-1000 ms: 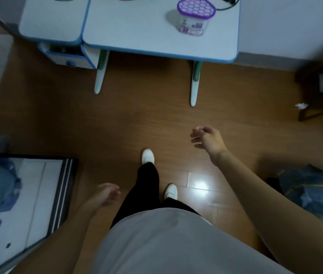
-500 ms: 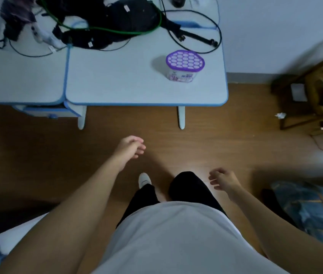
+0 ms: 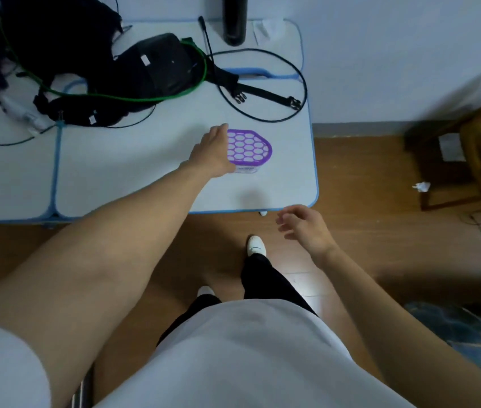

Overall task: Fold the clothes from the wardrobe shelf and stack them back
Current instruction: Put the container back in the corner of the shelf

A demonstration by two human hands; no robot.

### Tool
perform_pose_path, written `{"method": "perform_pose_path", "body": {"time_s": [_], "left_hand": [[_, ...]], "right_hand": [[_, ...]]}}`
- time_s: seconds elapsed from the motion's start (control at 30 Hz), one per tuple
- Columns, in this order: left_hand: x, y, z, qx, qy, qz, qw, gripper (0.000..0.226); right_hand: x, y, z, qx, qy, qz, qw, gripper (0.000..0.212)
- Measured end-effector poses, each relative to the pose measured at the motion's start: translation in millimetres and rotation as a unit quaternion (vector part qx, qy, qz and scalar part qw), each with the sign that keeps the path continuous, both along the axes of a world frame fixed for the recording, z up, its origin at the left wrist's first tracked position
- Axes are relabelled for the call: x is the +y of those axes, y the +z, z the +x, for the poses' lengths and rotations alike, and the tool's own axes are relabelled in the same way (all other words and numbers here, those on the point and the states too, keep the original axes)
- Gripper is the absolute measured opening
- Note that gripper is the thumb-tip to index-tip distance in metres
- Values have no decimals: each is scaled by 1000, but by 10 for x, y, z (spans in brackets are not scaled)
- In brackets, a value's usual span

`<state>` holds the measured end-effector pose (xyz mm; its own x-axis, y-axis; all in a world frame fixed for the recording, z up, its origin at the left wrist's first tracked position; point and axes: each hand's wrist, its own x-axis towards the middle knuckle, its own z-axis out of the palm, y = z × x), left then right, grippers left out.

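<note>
No wardrobe shelf shows in the head view. A blue plaid cloth (image 3: 466,334) lies at the lower right edge, partly cut off. My left hand (image 3: 214,153) stretches out over the pale blue desk (image 3: 130,178), fingers extended, against the left side of a white tub with a purple honeycomb lid (image 3: 252,147), hiding the lid's left part. My right hand (image 3: 304,228) hovers open over the wooden floor just past the desk's front right corner, holding nothing.
A black bag (image 3: 156,66) with straps, a green cord and black cables (image 3: 262,83) cover the desk's back. A black bottle (image 3: 234,19) stands at the rear edge. A wooden piece of furniture (image 3: 474,160) and a crumpled paper (image 3: 421,187) are at the right.
I have stepped closer to the desk. My left hand went forward from above the floor to the purple-lidded tub. My right hand rose toward the desk's corner.
</note>
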<state>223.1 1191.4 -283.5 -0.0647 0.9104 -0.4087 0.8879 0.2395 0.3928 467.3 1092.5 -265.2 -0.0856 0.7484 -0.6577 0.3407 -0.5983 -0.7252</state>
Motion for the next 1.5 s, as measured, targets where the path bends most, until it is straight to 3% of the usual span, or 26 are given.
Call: {"method": "perform_pose_path", "body": {"time_s": [0.07, 0.17, 0.27, 0.37, 0.47, 0.6, 0.83, 0.93, 1.03, 1.13, 1.4, 1.5], "left_hand": [[75, -58, 53, 27, -4, 3, 1000, 91], [75, -95, 86, 44, 3, 13, 999, 88], [-28, -113, 140, 43, 25, 22, 999, 89], [-183, -154, 217, 25, 65, 11, 998, 89], [-338, -241, 254, -8, 108, 7, 994, 92], [-515, -343, 240, -65, 162, -2, 985, 89], [-917, -367, 131, -213, 254, 11, 943, 75], [-1299, -248, 0, -310, 306, 16, 900, 72], [-1819, -94, -221, -426, 398, 27, 812, 64], [-2524, 68, -442, -502, 470, 58, 724, 47], [-4578, 756, -785, -523, 603, 197, 569, 46], [-5300, 1095, -797, -489, 635, 263, 536, 40]], "right_hand": [[456, 114, -82, 17, 8, 48, 999, 20], [1073, 120, -226, -45, 66, 143, 987, 17], [1477, 7, -419, -127, 215, 203, 947, 58], [1614, -165, -599, -155, 401, 185, 883, 93], [1629, -349, -699, -218, 543, 208, 784, 110], [1624, -481, -795, -281, 606, 280, 689, 99], [1454, -412, -929, -260, 617, 303, 678, 92], [1181, -232, -1048, -247, 617, 302, 683, 95], [822, 17, -1282, -218, 617, 306, 692, 99], [330, 313, -1616, -184, 640, 328, 670, 101], [-1422, 1080, -2617, -93, 721, 360, 585, 98], [-2120, 1360, -2957, -31, 750, 368, 549, 99]]}}
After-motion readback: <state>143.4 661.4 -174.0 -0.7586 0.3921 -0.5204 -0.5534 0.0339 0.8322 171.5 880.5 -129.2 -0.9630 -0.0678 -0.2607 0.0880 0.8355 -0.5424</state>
